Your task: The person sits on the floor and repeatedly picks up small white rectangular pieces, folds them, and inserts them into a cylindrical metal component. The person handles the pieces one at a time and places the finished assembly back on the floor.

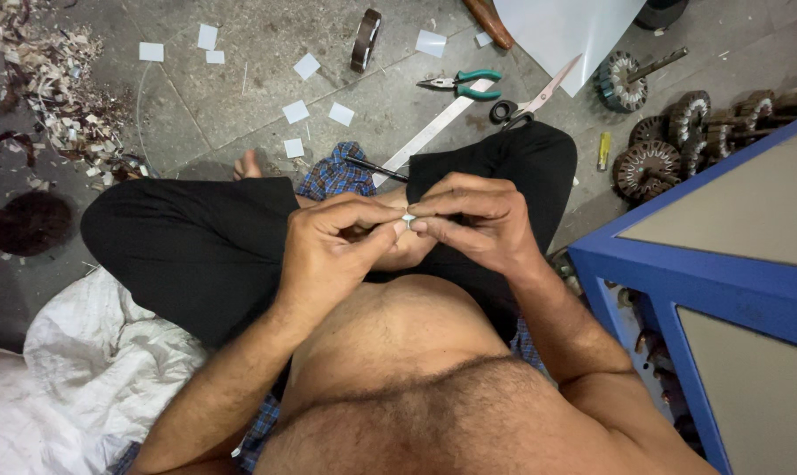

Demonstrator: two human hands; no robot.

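Observation:
I sit cross-legged on a grey floor in black trousers. My left hand (332, 251) and my right hand (473, 220) meet above my lap, and both pinch a small white piece (408, 217) between thumb and fingertips. Most of the piece is hidden by my fingers, so its shape is unclear. A checked blue cloth (332, 176) lies under my legs.
Small white paper rectangles (295, 112) are scattered on the floor ahead. Green-handled pliers (462, 83), a long ruler (429, 132), scissors (530, 101) and a white sheet (565, 31) lie beyond my knee. Several motor stators (649, 167) lie right, beside a blue-framed cabinet (680, 273). Shavings (51, 79) are piled at left.

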